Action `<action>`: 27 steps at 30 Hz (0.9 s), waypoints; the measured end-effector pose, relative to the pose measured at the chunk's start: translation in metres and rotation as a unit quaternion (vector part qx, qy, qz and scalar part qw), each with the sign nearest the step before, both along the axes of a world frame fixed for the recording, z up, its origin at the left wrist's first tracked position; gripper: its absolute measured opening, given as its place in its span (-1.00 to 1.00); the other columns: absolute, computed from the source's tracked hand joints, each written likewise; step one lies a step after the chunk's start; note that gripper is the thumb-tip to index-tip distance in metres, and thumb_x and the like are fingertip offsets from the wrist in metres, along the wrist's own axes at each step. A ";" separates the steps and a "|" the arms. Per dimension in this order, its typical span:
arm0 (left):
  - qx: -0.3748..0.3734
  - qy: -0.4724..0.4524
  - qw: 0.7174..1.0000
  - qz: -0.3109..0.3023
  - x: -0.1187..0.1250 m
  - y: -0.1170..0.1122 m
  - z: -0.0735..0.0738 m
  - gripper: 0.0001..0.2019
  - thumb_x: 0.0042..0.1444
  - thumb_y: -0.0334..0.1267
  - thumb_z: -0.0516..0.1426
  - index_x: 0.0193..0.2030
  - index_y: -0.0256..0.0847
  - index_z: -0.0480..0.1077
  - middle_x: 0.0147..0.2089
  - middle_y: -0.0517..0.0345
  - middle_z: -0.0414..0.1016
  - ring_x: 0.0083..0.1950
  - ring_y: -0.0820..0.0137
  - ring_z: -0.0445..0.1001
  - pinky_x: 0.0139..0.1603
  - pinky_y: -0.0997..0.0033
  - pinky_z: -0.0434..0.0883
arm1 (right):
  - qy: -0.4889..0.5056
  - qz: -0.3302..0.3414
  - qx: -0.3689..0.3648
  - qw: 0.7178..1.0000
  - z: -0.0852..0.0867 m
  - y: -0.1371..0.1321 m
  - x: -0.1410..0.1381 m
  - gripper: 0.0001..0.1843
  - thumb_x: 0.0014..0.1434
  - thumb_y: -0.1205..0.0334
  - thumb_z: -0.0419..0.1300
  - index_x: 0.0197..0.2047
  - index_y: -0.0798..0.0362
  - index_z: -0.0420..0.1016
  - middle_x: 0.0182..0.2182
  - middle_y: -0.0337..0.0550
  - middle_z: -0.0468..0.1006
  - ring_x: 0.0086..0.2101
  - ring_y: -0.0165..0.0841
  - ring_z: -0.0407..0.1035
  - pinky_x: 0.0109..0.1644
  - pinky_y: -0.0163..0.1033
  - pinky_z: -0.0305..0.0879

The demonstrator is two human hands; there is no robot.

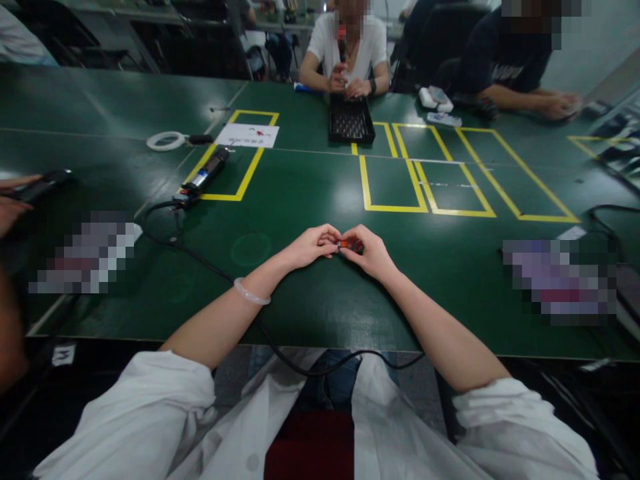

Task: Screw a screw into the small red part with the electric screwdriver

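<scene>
Over the middle of the green table [320,300], my two hands meet fingertip to fingertip around a small orange-and-silver piece [343,244]. It is too small and too covered by fingers for me to tell its kind. My left hand [316,245], with a pale bangle [250,293] on that forearm, is closed in a pinch at the piece's silver end. From the other side, my right hand [367,250] has thumb and fingers closed on the orange part.
A black power tool [205,172] lies to the left, its cable [200,259] running under my left forearm. Yellow tape rectangles [395,208] mark the table. Across sits a person [350,47] behind a black tray [351,137]. Pixelated items lie on both sides.
</scene>
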State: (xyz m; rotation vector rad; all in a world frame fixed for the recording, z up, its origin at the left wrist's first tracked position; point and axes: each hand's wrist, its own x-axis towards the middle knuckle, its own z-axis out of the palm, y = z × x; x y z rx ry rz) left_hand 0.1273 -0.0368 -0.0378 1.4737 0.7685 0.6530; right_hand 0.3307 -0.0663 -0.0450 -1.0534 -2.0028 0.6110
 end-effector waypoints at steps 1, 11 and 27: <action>0.000 -0.001 1.000 0.000 0.000 0.000 0.000 -0.71 0.07 -0.34 0.24 -0.07 -0.32 0.34 -0.24 0.10 0.48 -0.22 0.48 0.50 -0.22 0.48 0.46 | -0.009 -0.003 0.007 1.000 0.001 -0.001 -0.001 -0.85 0.17 0.26 0.26 -0.16 -0.01 0.44 -0.31 -0.17 0.45 -0.33 -0.33 0.35 -0.25 -0.22 0.31; -0.005 -0.002 1.000 0.006 0.000 0.001 -0.003 -0.70 0.07 -0.32 0.24 -0.06 -0.32 0.33 -0.20 0.07 0.49 -0.19 0.46 0.51 -0.22 0.48 0.47 | -0.027 -0.005 0.012 1.000 0.002 -0.002 -0.002 -0.87 0.19 0.27 0.23 -0.15 -0.02 0.45 -0.24 -0.13 0.49 -0.24 -0.28 0.38 -0.16 -0.19 0.31; 0.050 0.027 0.998 0.027 0.004 -0.004 0.003 -0.68 0.06 -0.23 0.28 -0.12 -0.34 0.34 -0.27 0.11 0.45 -0.31 0.50 0.44 -0.31 0.50 0.44 | 0.104 0.006 -0.089 0.991 -0.005 0.002 -0.005 -0.89 0.12 0.30 0.17 -0.23 0.01 0.42 -0.42 -0.25 0.45 -0.40 -0.39 0.34 -0.30 -0.25 0.28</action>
